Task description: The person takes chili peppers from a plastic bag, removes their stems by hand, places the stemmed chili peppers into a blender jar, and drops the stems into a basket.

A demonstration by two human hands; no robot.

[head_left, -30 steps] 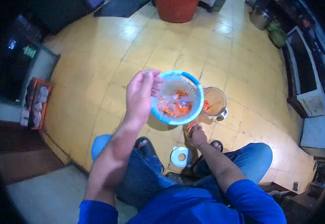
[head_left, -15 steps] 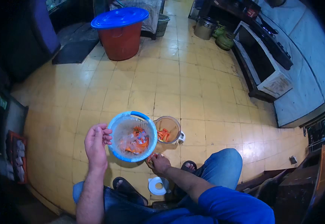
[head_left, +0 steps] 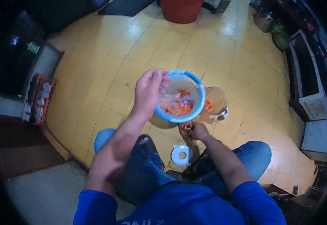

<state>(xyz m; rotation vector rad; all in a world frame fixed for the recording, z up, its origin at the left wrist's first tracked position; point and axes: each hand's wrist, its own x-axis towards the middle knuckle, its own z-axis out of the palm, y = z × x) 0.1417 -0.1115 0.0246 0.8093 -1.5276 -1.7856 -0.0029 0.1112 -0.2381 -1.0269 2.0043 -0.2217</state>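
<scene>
A plastic basin (head_left: 166, 115) with a blue rim and a pale, ribbed inside holds orange-red pieces that look like chillies (head_left: 180, 107). At its left rim is my left hand (head_left: 148, 90), thumb up and fingers curled round the edge. Just below the basin, my right hand (head_left: 200, 132) reaches into a small heap of red and yellowish pieces (head_left: 187, 127); its fingertips are hidden, and what holds the heap is unclear. To the right of the basin stands a clear blender jar (head_left: 219, 98) with a white handle and red pieces inside. A white ring-shaped lid (head_left: 175, 153) lies between my feet.
The floor is yellow tile (head_left: 133, 63). A red bucket (head_left: 181, 9) is at the far side, and green gas cylinders (head_left: 280, 37) stand near a white-framed stand (head_left: 313, 107). An orange rack (head_left: 40, 99) with pale items is on the left.
The view has swung left and down, so everything sits further right and the far bucket is partly cut off. My left hand stays at the basin's rim; my right hand remains by the small heap.
</scene>
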